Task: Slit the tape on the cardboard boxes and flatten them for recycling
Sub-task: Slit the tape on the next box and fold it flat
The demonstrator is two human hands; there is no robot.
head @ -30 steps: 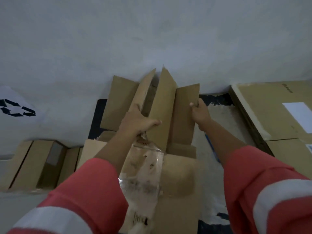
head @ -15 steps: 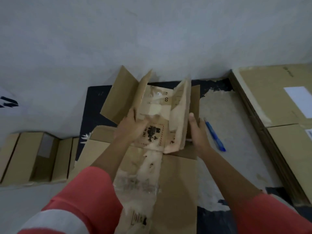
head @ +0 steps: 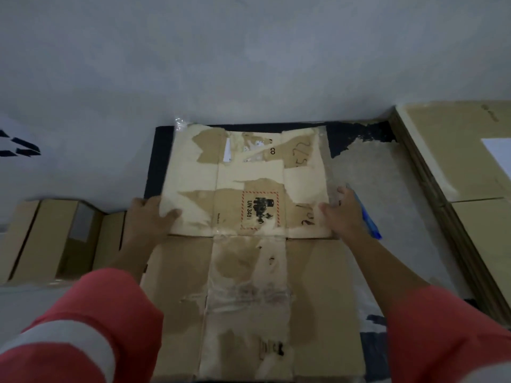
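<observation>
A flattened cardboard box (head: 249, 183), torn pale on its face with a red-bordered UN label, lies flat on a larger flattened box (head: 318, 286) that carries clear tape down its middle. My left hand (head: 149, 217) holds the upper box's left edge, thumb on top. On the right edge, my right hand (head: 343, 214) rests with fingers spread, thumb on the cardboard. A blue cutter (head: 369, 222) lies on the floor just under and beside my right hand.
A dark mat (head: 154, 161) lies under the boxes, against the grey wall. Folded boxes (head: 49, 239) stand at the left. A stack of flat cardboard (head: 456, 167) sits at the right. A recycling mark (head: 19, 147) shows far left.
The upper box, half folded with flaps standing up before, now lies pressed flat. Both hands moved outward to its left and right edges. The view tilted down.
</observation>
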